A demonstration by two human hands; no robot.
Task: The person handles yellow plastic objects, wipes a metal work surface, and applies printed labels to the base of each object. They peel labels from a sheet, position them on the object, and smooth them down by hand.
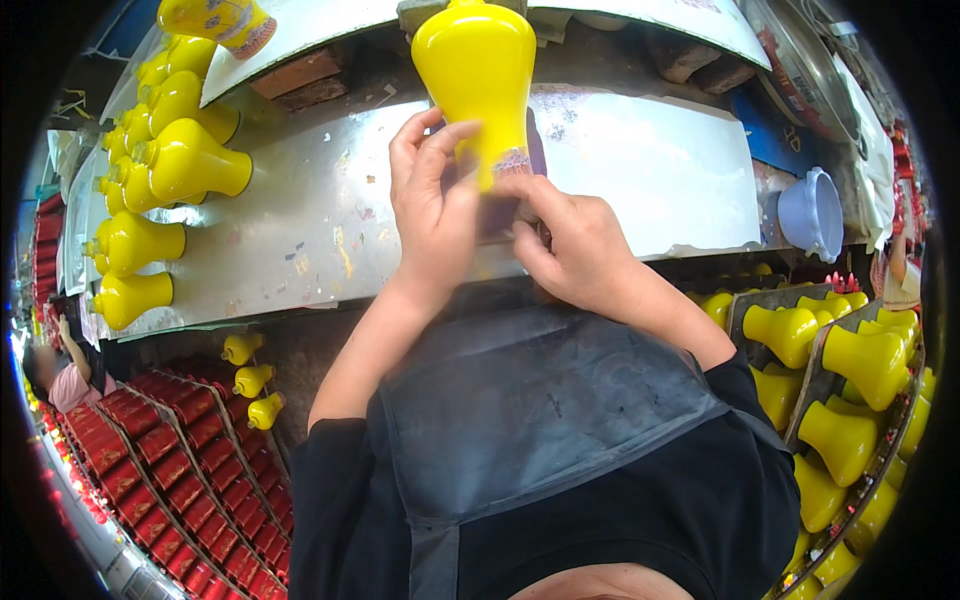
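A glossy yellow vase (473, 62) is in front of me, its neck pointing away and its narrower patterned end (512, 163) toward me. My left hand (432, 205) is at the left side of this end, thumb and fingers bent around a small yellow piece (486, 172) smeared by motion. My right hand (572, 232) meets it from the right, index finger reaching to the patterned band and the other fingers curled. What the right fingers hold, if anything, is hidden. Something dark purple (537, 150) shows beneath the vase.
Several yellow vases (200, 160) line the metal table (330, 235) at left. White sheets (640, 170) lie at right, beside a light-blue basin (811, 215). Racks of yellow vases (840, 440) stand low right; racked red items (150, 440) low left. Another person (78, 375) is at far left.
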